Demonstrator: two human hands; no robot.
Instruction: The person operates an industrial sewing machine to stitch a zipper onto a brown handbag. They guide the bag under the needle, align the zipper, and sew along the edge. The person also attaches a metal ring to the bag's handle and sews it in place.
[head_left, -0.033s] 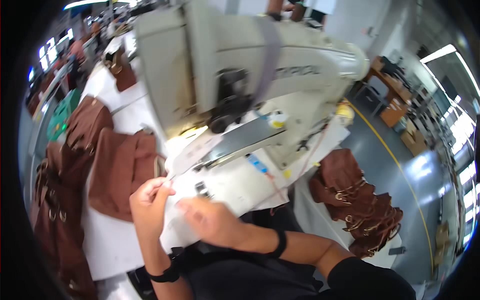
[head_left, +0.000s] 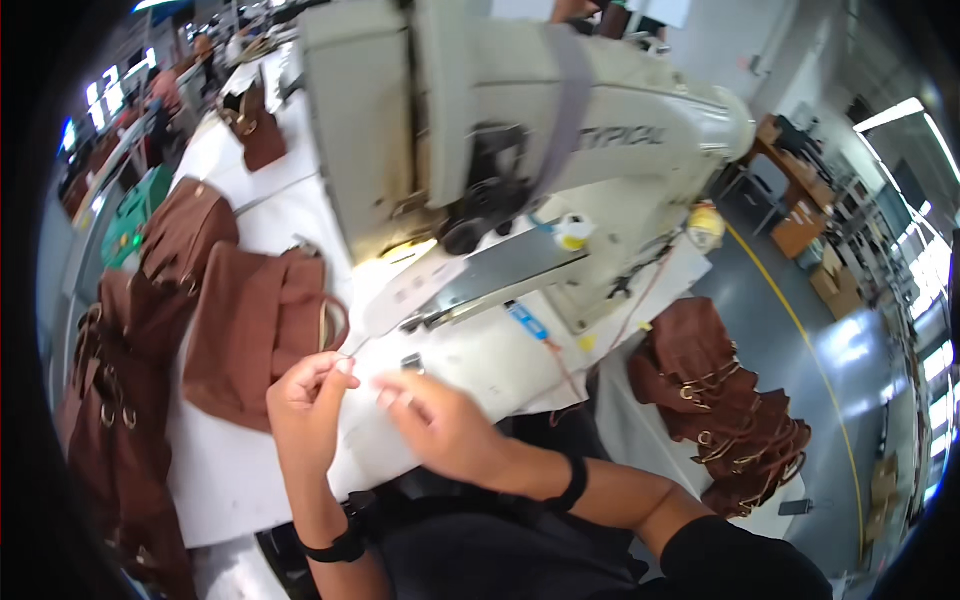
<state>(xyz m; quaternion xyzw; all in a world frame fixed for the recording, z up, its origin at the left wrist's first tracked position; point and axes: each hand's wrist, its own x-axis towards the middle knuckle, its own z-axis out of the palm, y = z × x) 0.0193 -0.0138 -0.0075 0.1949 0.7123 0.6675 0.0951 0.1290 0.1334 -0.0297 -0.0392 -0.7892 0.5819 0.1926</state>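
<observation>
My left hand (head_left: 310, 410) is pinched at its fingertips on a thin, indistinct item below the white sewing machine (head_left: 635, 95) and its dark presser mechanism (head_left: 475, 200). My right hand (head_left: 440, 430) is just right of it over the white worktop (head_left: 230, 500), its fingers curled and slightly blurred; what they hold, if anything, I cannot make out. A brown bag (head_left: 240, 330) lies left of my hands. A small dark clip-like piece (head_left: 412, 362) sits behind my right fingers, and a blue tool (head_left: 527, 322) lies on the machine bed.
Piled brown bags are at the far left (head_left: 130, 390) and right (head_left: 720, 420). A green container (head_left: 140, 215) stands beyond the left pile, a yellow thread cone (head_left: 708, 225) beside the machine. Distant workers (head_left: 160, 90) are at upper left; desk and boxes (head_left: 800, 230) stand across the aisle.
The whole view has shifted slightly, so the scene sits a little further right and higher. My right hand's fingers have moved up slightly; my left hand keeps its pinch.
</observation>
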